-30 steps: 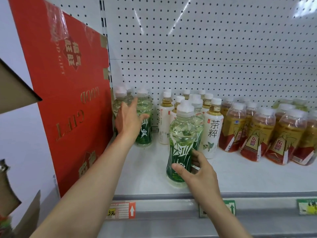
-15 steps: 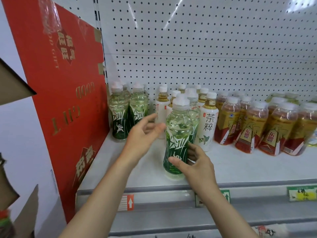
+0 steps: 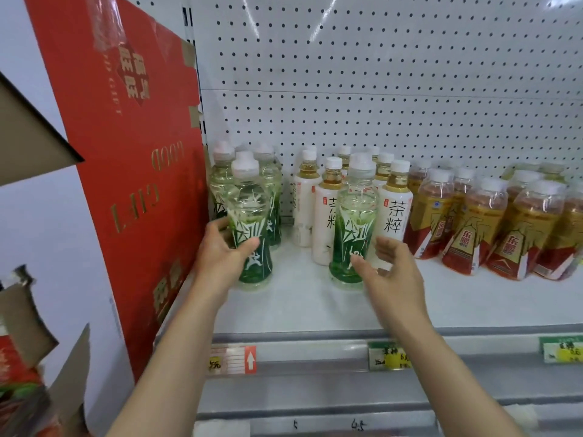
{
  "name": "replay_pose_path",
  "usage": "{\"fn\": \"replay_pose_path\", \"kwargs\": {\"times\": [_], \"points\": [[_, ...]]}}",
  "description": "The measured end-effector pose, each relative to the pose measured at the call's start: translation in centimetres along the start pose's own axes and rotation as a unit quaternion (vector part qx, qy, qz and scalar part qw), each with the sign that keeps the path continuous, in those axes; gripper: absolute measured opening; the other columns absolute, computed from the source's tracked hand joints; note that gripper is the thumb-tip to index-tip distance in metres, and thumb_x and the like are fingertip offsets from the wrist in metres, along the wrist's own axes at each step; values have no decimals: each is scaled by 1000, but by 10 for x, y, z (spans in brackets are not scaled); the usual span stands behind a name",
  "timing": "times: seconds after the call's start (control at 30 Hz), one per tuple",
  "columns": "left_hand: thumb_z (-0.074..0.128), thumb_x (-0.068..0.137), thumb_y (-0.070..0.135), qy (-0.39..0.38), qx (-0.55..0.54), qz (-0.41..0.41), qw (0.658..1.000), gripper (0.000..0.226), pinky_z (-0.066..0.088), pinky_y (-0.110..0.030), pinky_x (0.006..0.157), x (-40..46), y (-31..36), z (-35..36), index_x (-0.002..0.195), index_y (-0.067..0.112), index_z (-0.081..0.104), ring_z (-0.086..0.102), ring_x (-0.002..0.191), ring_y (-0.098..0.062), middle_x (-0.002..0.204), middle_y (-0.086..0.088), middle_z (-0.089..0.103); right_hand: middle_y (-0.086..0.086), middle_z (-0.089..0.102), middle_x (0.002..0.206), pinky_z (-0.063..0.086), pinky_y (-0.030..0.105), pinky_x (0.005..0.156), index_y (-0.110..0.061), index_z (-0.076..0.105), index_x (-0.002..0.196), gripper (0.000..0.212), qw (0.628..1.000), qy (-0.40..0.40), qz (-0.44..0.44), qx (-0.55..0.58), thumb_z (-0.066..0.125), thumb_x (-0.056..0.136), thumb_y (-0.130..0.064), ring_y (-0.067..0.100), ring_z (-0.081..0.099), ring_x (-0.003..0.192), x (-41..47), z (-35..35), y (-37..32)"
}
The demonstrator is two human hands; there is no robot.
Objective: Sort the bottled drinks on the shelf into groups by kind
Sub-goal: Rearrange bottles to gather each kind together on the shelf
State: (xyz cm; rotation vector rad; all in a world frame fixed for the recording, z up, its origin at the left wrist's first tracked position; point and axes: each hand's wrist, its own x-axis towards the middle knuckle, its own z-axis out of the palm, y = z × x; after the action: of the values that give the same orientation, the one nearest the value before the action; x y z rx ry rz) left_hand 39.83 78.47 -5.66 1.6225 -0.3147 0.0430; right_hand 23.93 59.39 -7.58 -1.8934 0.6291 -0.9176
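- Left hand (image 3: 222, 258) grips a green-label bottle (image 3: 250, 228) at its narrow waist, fingers curled round the front, thumb side hidden; bottle upright, base on or just over the shelf (image 3: 293, 305), cannot tell which
- That bottle sits just in front of the green group (image 3: 220, 184) at the shelf's 9 o'clock end, beside the red carton (image 3: 142, 171)
- Right hand (image 3: 389, 268) open, fingers spread and relaxed, holding nothing; just beside a second green-label bottle (image 3: 355, 234), contact not resolvable
- Second bottle stands upright at 12 o'clock from the right hand, in front of the white-label bottles (image 3: 394, 212): out of its group
- Amber bottles (image 3: 511, 222) cluster toward 3 o'clock, well apart from the green ones
- Handling judgement: full bottles, so moderately heavy; thin plastic wall likely to flex, film label slick. Pinched waist is the natural hold; cap too narrow
- Risk: tall, narrow base; a nudge could topple neighbours
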Motion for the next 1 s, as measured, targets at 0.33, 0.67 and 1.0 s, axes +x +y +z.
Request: {"fn": "replay_pose_path", "kwargs": {"times": [0.33,0.67,1.0], "points": [[70,92,10,30,1,35,999,50,53,-38,95,47,-26,-26,138,20,53,63,109,-17,121,3,63,-4,67,125,53,47,99,-23,55,135,64,997,-31,45,-62,85,78,-33,19,63,112,21,21,3],[71,91,9,49,-41,72,995,50,54,-10,72,47,-39,-26,138,13,54,62,93,4,115,0,66,-7,66,121,55,44,95,-30,53,127,89,985,-151,-17,-84,84,51,-65,17,64,111,27,98,-23],[73,90,10,59,-17,95,994,46,52,-15,83,52,-46,-25,133,13,57,61,96,5,110,8,64,-5,70,122,58,41,94,-26,61,132,74,974,-227,-3,-11,88,67,-51,15,67,108,56,135,-30]]}}
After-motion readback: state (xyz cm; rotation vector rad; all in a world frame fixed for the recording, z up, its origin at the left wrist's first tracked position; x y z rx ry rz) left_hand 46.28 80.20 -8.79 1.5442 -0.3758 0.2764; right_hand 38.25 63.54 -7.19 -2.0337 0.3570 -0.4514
